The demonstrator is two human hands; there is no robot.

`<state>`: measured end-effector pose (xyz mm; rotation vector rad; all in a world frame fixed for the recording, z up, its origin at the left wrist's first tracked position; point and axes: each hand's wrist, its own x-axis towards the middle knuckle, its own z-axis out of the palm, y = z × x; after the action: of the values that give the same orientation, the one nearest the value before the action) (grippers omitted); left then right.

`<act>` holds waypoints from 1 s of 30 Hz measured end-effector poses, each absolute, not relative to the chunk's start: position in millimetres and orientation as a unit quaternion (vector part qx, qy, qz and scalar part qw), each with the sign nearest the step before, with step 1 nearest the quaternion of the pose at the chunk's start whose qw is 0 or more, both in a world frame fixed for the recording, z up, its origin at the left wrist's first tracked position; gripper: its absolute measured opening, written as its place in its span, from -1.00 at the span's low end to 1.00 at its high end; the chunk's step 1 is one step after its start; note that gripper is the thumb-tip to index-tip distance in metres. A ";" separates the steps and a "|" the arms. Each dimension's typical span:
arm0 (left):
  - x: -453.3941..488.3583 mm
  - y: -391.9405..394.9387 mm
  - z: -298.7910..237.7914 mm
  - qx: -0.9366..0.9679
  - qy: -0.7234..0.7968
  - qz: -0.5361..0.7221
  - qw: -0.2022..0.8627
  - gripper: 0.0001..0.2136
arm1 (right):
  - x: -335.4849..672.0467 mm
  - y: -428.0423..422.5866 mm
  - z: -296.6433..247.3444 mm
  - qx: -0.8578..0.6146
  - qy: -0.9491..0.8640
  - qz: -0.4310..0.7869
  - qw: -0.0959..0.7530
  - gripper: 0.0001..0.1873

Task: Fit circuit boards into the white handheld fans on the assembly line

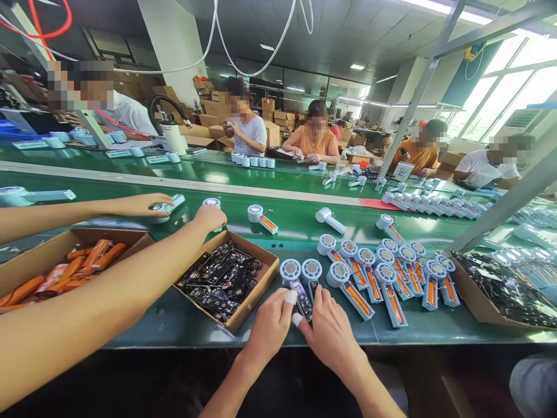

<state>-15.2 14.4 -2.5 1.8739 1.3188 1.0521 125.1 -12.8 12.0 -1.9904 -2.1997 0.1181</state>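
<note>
My left hand (270, 322) is closed on the near end of a light-blue handheld fan (290, 270), whose open handle carries a dark circuit board (301, 297). My right hand (331, 325) is closed at the other side of that handle, its thumb against the board's lower end. White coverings wrap both thumb tips. Right beside it lies a second handheld fan (311, 269), its handle partly hidden by my right fingers, with a dark board showing. To the right are several fans (386, 273) with orange batteries in their open handles.
A carton of circuit boards (256, 293) stands left of my hands, a carton of orange batteries (130, 237) farther left. A co-worker's arms (108, 284) reach across both, hands at fans on the green belt (296, 229). Another board carton (483, 307) and a slanted metal post (500, 200) are right.
</note>
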 end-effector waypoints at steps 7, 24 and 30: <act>-19.2 12.9 -27.9 0.634 0.481 0.499 0.342 -0.55 | 93.6 10.2 -19.4 -0.750 -0.642 -0.016 0.160 -0.39; -16.7 18.6 -58.6 0.609 0.504 0.520 0.322 -0.57 | 131.0 241.4 93.9 -0.736 -0.676 0.033 0.009 -0.62; -8.3 22.2 -67.5 0.605 0.500 0.541 0.301 -0.51 | 118.1 251.5 73.9 -0.692 -0.722 -0.007 0.005 -0.59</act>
<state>-8.3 22.2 -67.5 1.6050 1.3272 1.4367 118.1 251.5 73.9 -2.1673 -2.2616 -0.0208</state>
